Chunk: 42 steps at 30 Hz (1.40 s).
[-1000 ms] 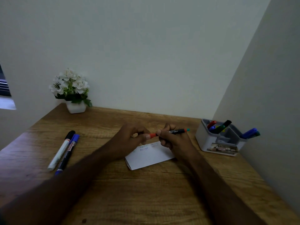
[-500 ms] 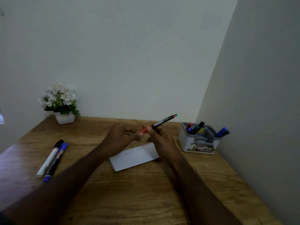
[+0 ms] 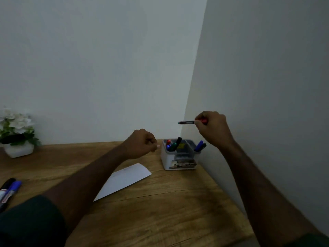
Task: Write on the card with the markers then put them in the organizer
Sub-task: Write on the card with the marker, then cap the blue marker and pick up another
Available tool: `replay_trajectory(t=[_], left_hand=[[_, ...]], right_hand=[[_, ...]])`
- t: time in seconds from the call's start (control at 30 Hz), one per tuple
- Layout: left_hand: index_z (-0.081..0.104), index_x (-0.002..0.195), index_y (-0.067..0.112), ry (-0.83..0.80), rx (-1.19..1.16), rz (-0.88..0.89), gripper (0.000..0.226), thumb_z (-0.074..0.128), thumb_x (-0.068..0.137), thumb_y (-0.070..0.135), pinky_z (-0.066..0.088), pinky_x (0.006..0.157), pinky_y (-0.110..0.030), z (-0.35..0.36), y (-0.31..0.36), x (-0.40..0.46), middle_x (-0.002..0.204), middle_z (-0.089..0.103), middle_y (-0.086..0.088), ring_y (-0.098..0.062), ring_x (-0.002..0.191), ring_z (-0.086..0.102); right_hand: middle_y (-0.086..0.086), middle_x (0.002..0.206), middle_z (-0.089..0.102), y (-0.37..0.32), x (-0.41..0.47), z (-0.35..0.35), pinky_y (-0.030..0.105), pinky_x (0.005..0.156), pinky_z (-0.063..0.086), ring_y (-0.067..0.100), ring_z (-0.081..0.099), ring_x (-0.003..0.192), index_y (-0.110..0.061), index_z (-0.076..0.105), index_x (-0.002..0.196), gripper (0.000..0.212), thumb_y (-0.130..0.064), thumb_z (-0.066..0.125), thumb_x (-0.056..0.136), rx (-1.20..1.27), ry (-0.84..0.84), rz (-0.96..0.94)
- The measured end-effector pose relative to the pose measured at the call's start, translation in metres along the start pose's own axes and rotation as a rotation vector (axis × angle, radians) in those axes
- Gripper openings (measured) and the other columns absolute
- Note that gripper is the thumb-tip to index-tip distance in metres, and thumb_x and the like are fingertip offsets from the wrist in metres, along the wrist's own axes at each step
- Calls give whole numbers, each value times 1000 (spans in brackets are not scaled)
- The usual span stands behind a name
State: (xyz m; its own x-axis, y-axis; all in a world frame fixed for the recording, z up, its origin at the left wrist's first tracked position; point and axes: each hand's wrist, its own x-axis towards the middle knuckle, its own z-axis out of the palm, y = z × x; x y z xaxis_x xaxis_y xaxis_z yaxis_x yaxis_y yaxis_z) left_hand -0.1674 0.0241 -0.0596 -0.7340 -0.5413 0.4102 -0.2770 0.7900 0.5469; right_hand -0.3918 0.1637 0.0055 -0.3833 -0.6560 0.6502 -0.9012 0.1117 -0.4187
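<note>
We hold the red marker [image 3: 191, 122] level in our right hand [image 3: 212, 130], fingers clamped round its cap end, above the organizer [image 3: 180, 155] in the bench corner. Our left hand [image 3: 141, 144] hovers curled, seemingly empty. The compartments look crowded, so a flat drop could snag on standing markers and bounce out.

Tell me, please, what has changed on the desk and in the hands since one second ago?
The right hand has lifted the red marker away from the card and now holds it above the organizer. The left hand has let go of the marker and hangs with curled fingers beside the organizer. The card, the two markers on the left and the flower pot stayed where they were.
</note>
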Motion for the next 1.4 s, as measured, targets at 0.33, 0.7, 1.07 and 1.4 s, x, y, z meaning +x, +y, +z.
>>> replay_trajectory(t=[0.33,0.7,1.07,1.4], left_hand=[[74,82,11,-30,24,32,17,69,87,26,54,69,-32,20,8,24,74,72,-1,-15,71,67],[73,84,10,-24,-7,8,18,71,87,27,55,73,-30,1,-3,4,72,73,3,-12,69,68],[74,78,20,79,39,-161,12,72,85,29,55,68,-32,-85,-53,-107,69,72,7,-10,66,68],[73,72,13,355,103,-445,19,67,89,13,46,61,-19,-163,-131,-248,66,70,6,-6,66,65]], right_hand=[[2,82,69,37,7,-2,20,58,47,10,62,72,-12,74,87,12,-23,76,83,-112,-202,97],[2,87,67,31,3,34,24,66,44,12,60,77,-13,75,88,23,-36,72,86,-140,-111,55],[-6,69,56,-142,-59,137,28,62,44,10,53,64,-18,66,75,13,-27,70,83,237,-103,-379],[-2,94,63,-263,-132,232,28,71,44,10,54,84,-20,67,91,12,-31,63,92,327,-588,-467]])
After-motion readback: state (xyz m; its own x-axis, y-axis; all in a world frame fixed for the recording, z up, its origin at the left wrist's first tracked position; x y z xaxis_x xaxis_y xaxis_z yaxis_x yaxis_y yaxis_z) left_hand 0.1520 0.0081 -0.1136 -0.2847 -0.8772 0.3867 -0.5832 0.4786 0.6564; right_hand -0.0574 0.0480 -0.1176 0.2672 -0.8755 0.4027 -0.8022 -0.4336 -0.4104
